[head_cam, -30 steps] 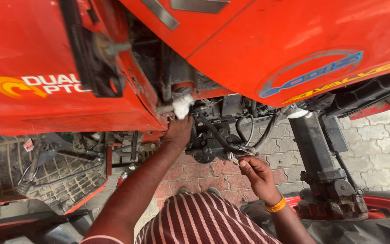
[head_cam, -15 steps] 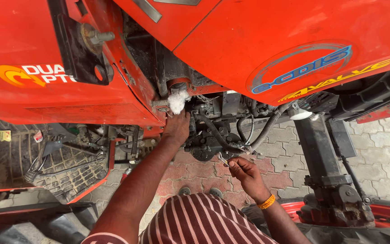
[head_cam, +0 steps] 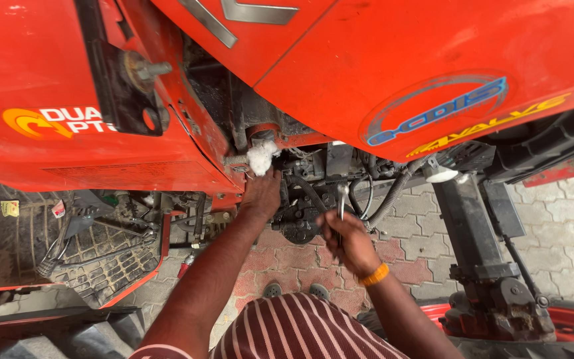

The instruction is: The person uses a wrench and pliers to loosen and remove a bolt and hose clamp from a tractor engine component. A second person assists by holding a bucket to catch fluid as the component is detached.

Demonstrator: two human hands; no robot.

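Note:
My left hand [head_cam: 261, 194] reaches up under the red tractor body [head_cam: 393, 73] and rests against the dark machinery, just below a wad of white cloth [head_cam: 260, 158] stuffed at a pipe end. My right hand [head_cam: 345, 239], with an orange band at the wrist, grips a metal spanner [head_cam: 341, 199] that points up toward the black hydraulic block and hoses [head_cam: 313, 193]. The fingers of my left hand are partly hidden behind the block.
A black ribbed hose [head_cam: 393, 189] curves to the right of the block. A footplate with a grid pattern [head_cam: 94, 259] lies at lower left. A black lift arm [head_cam: 479, 246] stands at right over paving stones [head_cam: 566, 226]. My striped shirt fills the bottom centre.
My right hand has risen from low beside the hoses, bringing the spanner up toward the black block. My left hand has stayed by the white cloth.

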